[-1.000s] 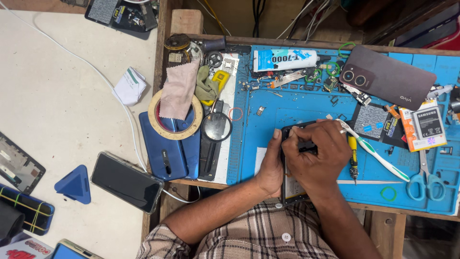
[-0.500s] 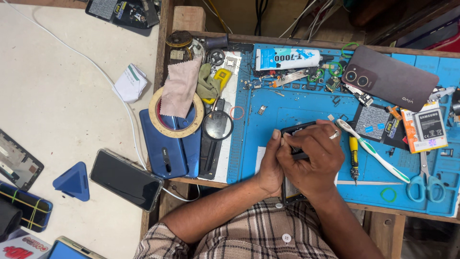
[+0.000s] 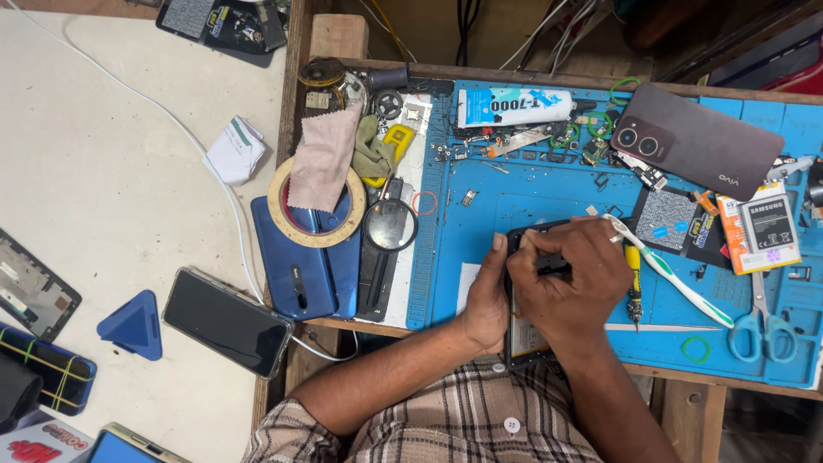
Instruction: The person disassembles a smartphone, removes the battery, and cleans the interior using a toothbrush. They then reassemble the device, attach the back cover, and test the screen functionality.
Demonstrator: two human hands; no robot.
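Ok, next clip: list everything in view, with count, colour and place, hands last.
opened phone: 1, black, on mat under both hands
work mat: 1, blue, covers bench
glue tube: 1, white and blue, mat top
phone back cover: 1, dark brown, mat top right
toothbrush: 1, white and green, right of hands
scissors: 1, light blue handles, mat right
battery: 1, white, mat right
magnifier: 1, black, left of mat
tape roll: 1, tan, on blue phone
blue phone: 1, face down, bench left
black phone: 1, white table
triangular pick: 1, blue, white table
left hand: steadies opened phone
right hand: presses on it
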